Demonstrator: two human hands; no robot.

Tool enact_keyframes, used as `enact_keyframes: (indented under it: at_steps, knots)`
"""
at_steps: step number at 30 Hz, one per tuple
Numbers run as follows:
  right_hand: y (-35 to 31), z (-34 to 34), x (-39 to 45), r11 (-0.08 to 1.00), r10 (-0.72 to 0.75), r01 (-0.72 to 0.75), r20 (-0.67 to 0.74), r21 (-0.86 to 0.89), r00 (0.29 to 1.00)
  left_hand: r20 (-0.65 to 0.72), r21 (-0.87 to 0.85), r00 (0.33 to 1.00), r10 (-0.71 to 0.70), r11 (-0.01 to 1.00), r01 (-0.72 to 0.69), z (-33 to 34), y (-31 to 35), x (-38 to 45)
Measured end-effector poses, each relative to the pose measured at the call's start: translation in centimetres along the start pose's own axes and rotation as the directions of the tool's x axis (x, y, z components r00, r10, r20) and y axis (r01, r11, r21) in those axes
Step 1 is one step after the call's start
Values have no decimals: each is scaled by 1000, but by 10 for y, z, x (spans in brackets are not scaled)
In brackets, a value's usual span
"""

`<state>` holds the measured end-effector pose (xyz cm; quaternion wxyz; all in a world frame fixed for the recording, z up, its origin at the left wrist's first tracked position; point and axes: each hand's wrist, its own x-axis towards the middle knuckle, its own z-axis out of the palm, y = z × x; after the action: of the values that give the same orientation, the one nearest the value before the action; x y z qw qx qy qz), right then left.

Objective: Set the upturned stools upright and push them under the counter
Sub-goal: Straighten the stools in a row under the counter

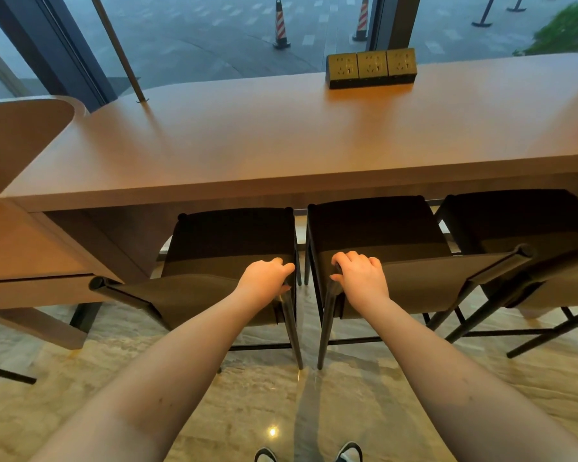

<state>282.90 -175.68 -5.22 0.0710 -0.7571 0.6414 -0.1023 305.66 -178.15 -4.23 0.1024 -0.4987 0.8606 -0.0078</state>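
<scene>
Three dark stools with low backrests stand upright on their black metal legs, seats partly under the wooden counter [281, 155]. My left hand [267, 275] grips the right end of the backrest of the left stool [227, 241]. My right hand [357, 271] grips the left end of the backrest of the middle stool [381, 228]. The right stool [521, 221] stands untouched beside them.
A brass block of power sockets [371, 66] sits on the counter's far side by the window. A slanted metal pole [121, 48] meets the counter at the back left. A rounded wooden chair back [14, 135] and a lower table are at the left. My shoes [307, 455] stand on the marble floor.
</scene>
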Motion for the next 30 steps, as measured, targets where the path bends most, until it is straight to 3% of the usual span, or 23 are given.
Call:
enact_keyframes:
  at_steps: [9,14,19,24,27,30]
  knots:
    - [6,4,0,999,-29,29,0,14,1000,-31,-37,998,-46,998,45,5,2,-2]
    - [9,3,0,990,-34,33,4,137,999,-88,-264,993,-72,963,46,9,1,-6]
    - [9,-4,-4,906,41,-54,39,419,998,-159,-590,969,-189,805,61,9,2,-19]
    - [6,-18,-14,659,102,-131,84,740,991,-194,-777,957,-217,630,-14,11,9,-35]
    - [4,-25,-21,557,113,-132,83,820,990,-222,-865,925,-308,500,-41,10,18,-45]
    - [3,-31,-26,534,105,-121,77,837,992,-234,-907,891,-390,417,-55,7,22,-52]
